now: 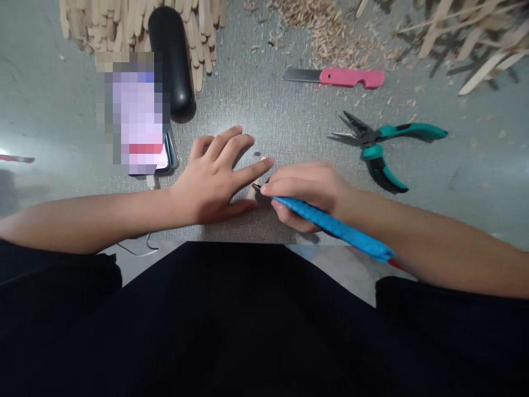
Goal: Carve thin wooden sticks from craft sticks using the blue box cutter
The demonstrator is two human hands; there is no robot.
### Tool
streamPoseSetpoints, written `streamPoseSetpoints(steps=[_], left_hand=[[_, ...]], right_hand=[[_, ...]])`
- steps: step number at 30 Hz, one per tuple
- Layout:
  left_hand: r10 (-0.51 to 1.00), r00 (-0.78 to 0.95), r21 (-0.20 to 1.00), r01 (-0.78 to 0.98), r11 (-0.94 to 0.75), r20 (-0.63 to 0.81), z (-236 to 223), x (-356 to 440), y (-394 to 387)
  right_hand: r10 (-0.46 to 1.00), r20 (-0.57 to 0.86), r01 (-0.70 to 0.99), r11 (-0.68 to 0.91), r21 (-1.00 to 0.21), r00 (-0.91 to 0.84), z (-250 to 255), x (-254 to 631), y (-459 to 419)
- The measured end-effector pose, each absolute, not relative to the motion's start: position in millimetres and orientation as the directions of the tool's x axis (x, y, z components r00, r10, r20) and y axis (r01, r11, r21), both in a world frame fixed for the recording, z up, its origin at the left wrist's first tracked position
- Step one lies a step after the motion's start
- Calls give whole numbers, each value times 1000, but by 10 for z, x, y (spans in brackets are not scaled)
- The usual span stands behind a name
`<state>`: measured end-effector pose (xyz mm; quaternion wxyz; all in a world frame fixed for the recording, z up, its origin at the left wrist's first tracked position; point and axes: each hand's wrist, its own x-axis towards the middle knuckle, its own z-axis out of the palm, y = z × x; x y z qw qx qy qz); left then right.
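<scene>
My left hand (217,176) lies flat on the grey table (61,110), fingers spread, pressing down a small pale wooden piece (253,190) that shows between thumb and index finger. My right hand (306,190) is closed around a blue-handled knife (330,226), whose tip touches the wooden piece just right of my left index finger. Most of the wooden piece is hidden under the hands.
A phone (142,124) and a black case (171,58) lie at the upper left beside a heap of wooden sticks (107,22). A pink-handled blade (339,77), teal pliers (382,146), wood shavings (326,33) and more sticks (467,38) lie to the right.
</scene>
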<state>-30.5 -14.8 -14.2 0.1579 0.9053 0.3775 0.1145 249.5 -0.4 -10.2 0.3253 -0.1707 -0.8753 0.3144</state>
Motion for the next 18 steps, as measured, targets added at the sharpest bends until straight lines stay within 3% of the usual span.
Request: streamPoseSetpoints(steps=[7,18], left_hand=[[705,705,336,647,-685,81,-141,-324,-128],[651,756,226,622,-749,77,-67,-305,-119]], right_hand=[[489,480,105,772,-627,-729,-178,2425,-2],[479,446,76,741,-667,-756,-64,2453,111]])
